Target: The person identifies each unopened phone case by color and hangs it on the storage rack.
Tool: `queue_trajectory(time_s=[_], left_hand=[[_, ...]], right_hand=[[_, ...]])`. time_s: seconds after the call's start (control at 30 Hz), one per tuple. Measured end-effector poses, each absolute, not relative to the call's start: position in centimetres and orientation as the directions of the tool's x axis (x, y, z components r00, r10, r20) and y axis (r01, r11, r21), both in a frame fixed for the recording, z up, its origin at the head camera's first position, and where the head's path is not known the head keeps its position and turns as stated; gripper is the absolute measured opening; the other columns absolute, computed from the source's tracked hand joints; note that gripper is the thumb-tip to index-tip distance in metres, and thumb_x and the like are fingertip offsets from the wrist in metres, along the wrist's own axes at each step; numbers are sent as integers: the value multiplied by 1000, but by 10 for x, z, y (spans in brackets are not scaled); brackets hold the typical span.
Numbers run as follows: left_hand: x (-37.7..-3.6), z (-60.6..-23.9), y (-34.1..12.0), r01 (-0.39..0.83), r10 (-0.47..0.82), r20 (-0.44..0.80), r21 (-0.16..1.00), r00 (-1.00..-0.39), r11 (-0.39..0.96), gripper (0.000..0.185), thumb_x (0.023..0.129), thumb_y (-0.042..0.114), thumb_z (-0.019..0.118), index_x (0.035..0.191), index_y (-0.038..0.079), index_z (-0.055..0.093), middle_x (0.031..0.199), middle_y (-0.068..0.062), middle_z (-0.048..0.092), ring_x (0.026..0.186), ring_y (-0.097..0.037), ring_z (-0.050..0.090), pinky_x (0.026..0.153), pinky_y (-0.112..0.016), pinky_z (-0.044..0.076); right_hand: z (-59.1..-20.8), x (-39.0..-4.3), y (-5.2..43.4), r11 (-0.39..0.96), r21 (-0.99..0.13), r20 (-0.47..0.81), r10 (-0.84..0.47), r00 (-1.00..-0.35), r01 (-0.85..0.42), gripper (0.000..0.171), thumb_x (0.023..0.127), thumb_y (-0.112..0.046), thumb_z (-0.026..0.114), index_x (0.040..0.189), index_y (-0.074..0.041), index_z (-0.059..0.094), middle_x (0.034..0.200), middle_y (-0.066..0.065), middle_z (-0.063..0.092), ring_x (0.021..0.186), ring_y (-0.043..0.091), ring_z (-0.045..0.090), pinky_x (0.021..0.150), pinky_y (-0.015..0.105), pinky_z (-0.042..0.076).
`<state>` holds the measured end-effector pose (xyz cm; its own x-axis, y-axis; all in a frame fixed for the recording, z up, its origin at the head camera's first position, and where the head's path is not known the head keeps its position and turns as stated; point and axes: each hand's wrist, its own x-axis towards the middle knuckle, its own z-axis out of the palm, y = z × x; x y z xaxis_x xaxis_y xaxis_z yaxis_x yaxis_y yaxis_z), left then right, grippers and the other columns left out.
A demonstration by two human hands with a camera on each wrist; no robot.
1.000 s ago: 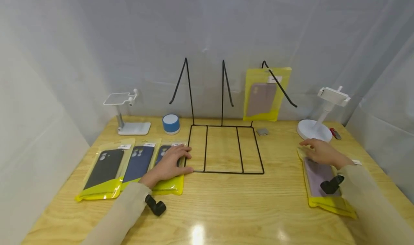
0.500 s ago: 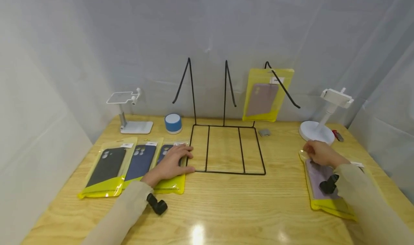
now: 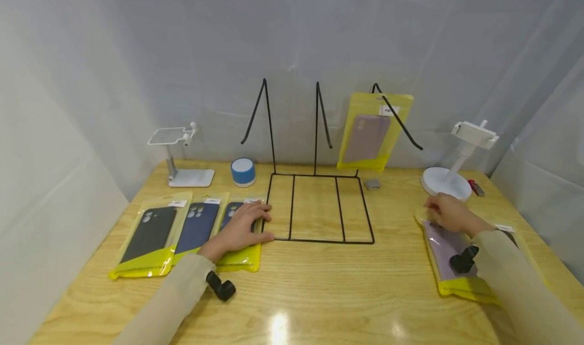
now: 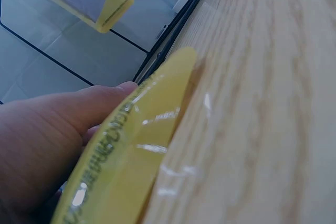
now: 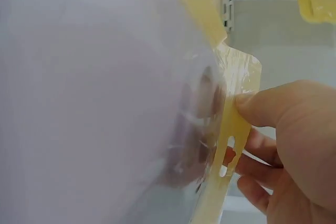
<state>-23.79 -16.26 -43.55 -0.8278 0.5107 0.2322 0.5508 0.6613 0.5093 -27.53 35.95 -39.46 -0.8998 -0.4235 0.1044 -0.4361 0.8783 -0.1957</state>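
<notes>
My right hand (image 3: pixel 448 214) pinches the top edge of a yellow packet with a lilac phone case (image 3: pixel 444 248) at the table's right side; the right wrist view shows thumb and fingers (image 5: pixel 273 109) on the packet's hanger tab (image 5: pixel 233 124), lifted a little. My left hand (image 3: pixel 239 227) rests flat on the blue-case packet (image 3: pixel 237 256), rightmost of three yellow packets at the left. In the left wrist view the fingers (image 4: pixel 68 114) lie over that packet's yellow edge (image 4: pixel 126 156). A black wire rack (image 3: pixel 319 203) stands between the hands, with one lilac-case packet (image 3: pixel 371 132) hanging at its right prong.
A black-case packet (image 3: pixel 148 236) and a navy-case packet (image 3: pixel 197 227) lie left of my left hand. At the back stand a white phone stand (image 3: pixel 180 155), a small blue speaker (image 3: pixel 243 171), a second white stand (image 3: pixel 451 170), a grey clip (image 3: pixel 372 184) and a red item (image 3: pixel 474 187).
My right hand went from lying flat on the lilac packet to pinching its top edge, which has lifted and shifted slightly left. The left hand has stayed put.
</notes>
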Motion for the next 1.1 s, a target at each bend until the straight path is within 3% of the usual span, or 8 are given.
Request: queue_trajectory(time_s=[0.1,0.3,0.53,0.63,0.73,0.87,0.97,1.1], left_hand=[[-238,-437,-162,552,510,236,509,-827,661,40,84,35,73,111,7,66,141,-15,52,139,-40,33,117,-57,16],[-236,-436,-162,544,506,228,516,-832,662,40,84,35,74,111,7,66,141,-15,51,139,-40,32,117,-57,16],[-237,-434,-161,543,507,225,519,-832,660,39,83,34,74,111,8,65,142,-14,51,140,-39,31,118,-56,14],[-237,-434,-161,536,505,215,520,-836,665,40,83,34,74,111,8,65,142,-14,51,140,-38,31,118,-56,13],[-237,-434,-160,535,505,213,519,-836,667,40,84,35,74,111,7,65,142,-13,51,140,-38,31,118,-55,13],[-237,-434,-160,537,505,215,509,-836,672,40,84,36,73,111,8,65,141,-13,51,140,-38,32,118,-55,14],[-237,-434,-160,540,502,223,501,-836,676,39,84,35,74,110,8,65,141,-14,52,140,-38,32,117,-56,15],[-237,-435,-160,547,504,232,494,-832,675,38,84,34,73,109,8,66,140,-14,52,139,-40,33,117,-58,17]], right_hand=[[-392,-273,357,872,-185,127,-437,-891,-454,4,87,-5,63,83,-4,63,77,5,58,71,17,50,57,35,42],[-385,-272,358,815,-251,143,-502,-853,-522,8,91,0,59,89,-5,54,69,-2,52,60,8,44,55,25,38],[-368,-268,362,794,-359,35,-513,-857,-490,16,78,6,60,92,-2,58,71,-4,53,60,4,42,54,21,37],[-361,-267,363,797,-331,-9,-537,-843,-505,14,77,8,62,82,-5,60,70,-6,51,61,4,42,55,21,36],[-354,-264,364,809,-280,-18,-542,-840,-517,22,78,9,62,70,-10,55,63,-9,41,57,2,38,55,20,33],[-345,-257,362,821,-224,14,-536,-844,-525,27,78,10,60,70,-12,47,60,-8,30,55,4,34,54,21,28],[-337,-252,356,819,-202,35,-542,-840,-537,22,78,10,60,79,-9,50,60,-7,35,53,6,36,51,21,30],[-326,-244,351,832,-194,50,-520,-853,-519,17,83,8,62,94,-4,58,66,-6,55,56,6,46,51,22,40]])
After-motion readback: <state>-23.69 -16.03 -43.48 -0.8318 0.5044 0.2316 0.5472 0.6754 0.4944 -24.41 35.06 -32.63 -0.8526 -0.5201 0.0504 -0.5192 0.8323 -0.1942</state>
